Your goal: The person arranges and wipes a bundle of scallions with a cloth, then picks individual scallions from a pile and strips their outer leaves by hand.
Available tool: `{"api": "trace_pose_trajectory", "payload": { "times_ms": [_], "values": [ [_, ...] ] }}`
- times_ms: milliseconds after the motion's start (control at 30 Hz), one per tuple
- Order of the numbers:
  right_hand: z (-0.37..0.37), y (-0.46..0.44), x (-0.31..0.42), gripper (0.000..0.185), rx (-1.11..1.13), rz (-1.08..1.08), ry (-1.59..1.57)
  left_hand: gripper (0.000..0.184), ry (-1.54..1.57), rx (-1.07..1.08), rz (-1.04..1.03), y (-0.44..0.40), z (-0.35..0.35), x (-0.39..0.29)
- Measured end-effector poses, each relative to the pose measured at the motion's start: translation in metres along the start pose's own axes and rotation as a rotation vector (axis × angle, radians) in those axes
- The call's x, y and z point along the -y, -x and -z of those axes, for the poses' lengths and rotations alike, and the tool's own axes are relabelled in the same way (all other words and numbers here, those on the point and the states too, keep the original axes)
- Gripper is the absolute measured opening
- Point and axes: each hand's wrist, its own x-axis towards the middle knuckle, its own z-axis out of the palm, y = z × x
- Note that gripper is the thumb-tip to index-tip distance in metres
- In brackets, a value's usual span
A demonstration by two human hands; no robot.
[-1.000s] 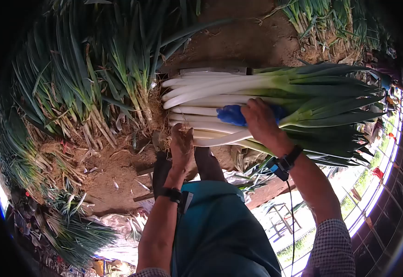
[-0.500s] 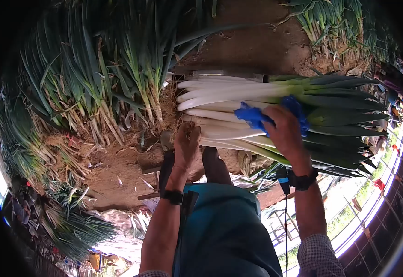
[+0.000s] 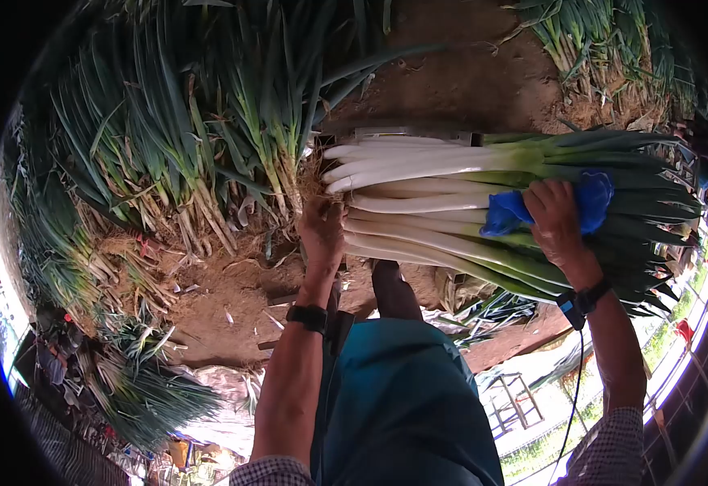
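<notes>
A pile of long green onions point(image 3: 427, 162) lies sideways in front of me, white ends at the left and dark green leaves at the right. My right hand point(image 3: 554, 217) is closed on a crumpled blue cloth point(image 3: 505, 214), which rests over the stalks where white turns to green. At the root ends on the left, my left hand point(image 3: 322, 230) has its fingers curled together; whatever they grip is hidden. Roots show just above that hand.
Unpeeled green onions point(image 3: 184, 146) with rooty bases stand at the left and another bunch point(image 3: 597, 49) at the upper right. More leaves point(image 3: 155, 405) lie at the lower left. A metal edge point(image 3: 411, 133) runs behind the pile, and brown soil point(image 3: 459, 73) lies beyond.
My right hand and the blue cloth have moved right along the stalks towards the leaves. My left hand remains by the root ends. The view has shifted slightly.
</notes>
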Motion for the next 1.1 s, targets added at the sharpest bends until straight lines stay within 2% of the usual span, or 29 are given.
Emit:
{"api": "trace_pose_trajectory", "payload": {
  "times_ms": [100,233,267,300,367,467,500,567,667,767,867,967,1000,1100],
  "values": [
    [-0.012,-0.012,0.005,0.026,0.009,0.077,-0.022,0.017,0.224,-0.024,0.13,0.0,0.001,0.001],
    [-0.012,-0.023,0.011,0.022,0.076,0.057,-0.066,0.017,-0.144,-0.104,-0.076,-0.019,0.01,0.005],
    [-0.01,-0.021,0.011,0.021,0.045,0.027,-0.053,0.016,0.002,-0.092,0.081,-0.021,0.009,0.006],
    [-0.008,-0.017,0.008,0.02,0.024,0.019,-0.035,0.014,-0.014,-0.077,0.04,-0.022,0.008,0.005],
    [-0.006,-0.012,0.006,0.018,-0.028,0.001,-0.016,0.018,-0.161,-0.044,0.112,-0.01,0.007,-0.027],
    [-0.016,-0.011,0.004,0.017,0.043,0.015,0.017,0.029,-0.606,-0.154,-0.299,-0.001,0.011,-0.031],
    [-0.016,-0.014,0.005,0.016,0.08,0.025,0.003,0.041,-0.594,-0.104,-0.257,0.001,0.015,-0.035],
    [-0.008,-0.014,0.003,0.015,0.17,0.041,-0.009,0.046,-0.628,-0.172,-0.559,0.007,0.016,-0.041],
    [-0.004,-0.008,0.007,0.015,0.285,0.017,-0.03,0.05,-0.634,-0.165,-0.665,0.008,-0.007,-0.052],
    [-0.011,-0.004,-0.004,0.029,0.214,-0.017,-0.157,0.056,-0.595,-0.074,-0.752,-0.007,-0.045,-0.05],
    [-0.008,-0.023,-0.006,0.019,0.341,-0.131,-0.144,0.061,-0.616,-0.079,-0.742,-0.024,-0.073,-0.045],
    [-0.011,-0.023,0.007,0.019,0.27,-0.155,-0.138,0.06,-0.582,-0.069,-0.754,-0.025,-0.08,-0.035],
    [-0.008,-0.017,0.016,0.023,0.127,-0.166,-0.202,0.059,-0.573,-0.059,-0.755,-0.022,-0.077,-0.033],
    [0.023,-0.009,0.02,0.03,-0.014,-0.334,-0.419,0.057,-0.618,-0.021,-0.739,-0.02,-0.066,-0.033]
  ]
}}
